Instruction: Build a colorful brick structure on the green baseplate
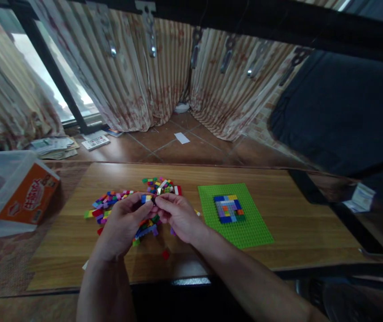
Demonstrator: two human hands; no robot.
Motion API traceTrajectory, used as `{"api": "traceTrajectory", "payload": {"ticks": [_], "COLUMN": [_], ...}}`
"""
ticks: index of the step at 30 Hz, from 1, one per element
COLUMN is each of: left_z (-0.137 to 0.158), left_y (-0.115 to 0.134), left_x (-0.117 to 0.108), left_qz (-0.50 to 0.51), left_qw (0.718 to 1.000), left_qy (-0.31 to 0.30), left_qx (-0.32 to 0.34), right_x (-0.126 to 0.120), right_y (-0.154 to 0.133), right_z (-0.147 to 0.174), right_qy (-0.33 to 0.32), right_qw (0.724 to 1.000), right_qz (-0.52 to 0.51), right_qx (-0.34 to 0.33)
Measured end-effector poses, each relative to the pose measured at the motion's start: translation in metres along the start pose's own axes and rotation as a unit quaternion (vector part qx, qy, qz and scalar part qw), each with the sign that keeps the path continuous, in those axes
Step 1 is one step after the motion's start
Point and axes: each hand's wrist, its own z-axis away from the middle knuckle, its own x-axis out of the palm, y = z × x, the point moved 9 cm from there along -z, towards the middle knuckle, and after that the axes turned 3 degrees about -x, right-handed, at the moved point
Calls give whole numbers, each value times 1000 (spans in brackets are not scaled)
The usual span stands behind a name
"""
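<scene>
My left hand [126,219] pinches a small group of toy building bricks [146,198] in blue, white and yellow. Close against it, my right hand [180,218] has thumb and fingers pressed together at a small dark piece [154,201], partly hidden by the fingertips. Both hands are held over a loose pile of colourful bricks [111,197] on the wooden table. To the right lies a green baseplate [254,230], which bears a low blocky build [228,209] of blue, grey, orange, yellow and green bricks.
A single red brick [166,254] lies near the front edge of the table [305,223]. At the left stands a clear plastic bin [6,156] with an orange label. Papers [53,146] and a white card [182,137] are on the floor beyond, before striped curtains [164,76].
</scene>
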Motion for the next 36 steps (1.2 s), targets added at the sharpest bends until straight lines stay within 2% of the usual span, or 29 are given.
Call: {"api": "traceTrajectory", "payload": {"ticks": [3, 5, 6, 7, 9, 11, 13, 16, 20, 26, 28, 32, 34, 36], "left_z": [-3, -4, -5, -6, -7, -7, -8, -9, -11, -11, -9, -4, -2, -1], "left_y": [-4, -7, -9, -11, -11, -9, -7, -7, -13, -23, -19, -9, -4, -1], "left_x": [-3, -9, -13, -18, -26, -31, -32, -29, -30, -24, -19, -12, -4, 2], "left_qz": [3, -12, -31, -63, -156, -254, -312, -337, -307, -143, -92, -59, -79, -92], "left_qw": [1000, 1000, 999, 997, 986, 963, 945, 937, 948, 989, 996, 998, 996, 995], "left_qy": [-2, 13, 24, 35, 62, 83, 87, 72, 58, 25, 19, 28, 2, -16], "left_qx": [0, -3, -4, -2, 11, 31, 47, 61, 56, 5, 2, 11, 28, 43], "right_x": [-10, -21, -25, -24, -17, -8, -1, 6, 10, 15, 14, 9, 11, 15], "right_y": [-4, -14, -22, -30, -39, -39, -36, -33, -36, -50, -48, -36, -29, -27], "right_z": [-4, -7, -7, -7, -7, -8, -8, -6, -3, 2, -1, -10, -14, -15], "right_qy": [29, 67, 86, 88, 70, 39, 10, -23, -49, -40, -32, -17, -20, -19], "right_qw": [998, 984, 965, 934, 858, 799, 770, 752, 760, 778, 810, 898, 923, 927], "right_qz": [47, 150, 228, 319, 478, 566, 603, 622, 614, 580, 540, 398, 346, 338], "right_qx": [-19, -64, -96, -132, -178, -199, -209, -216, -207, -238, -227, -188, -167, -159]}}
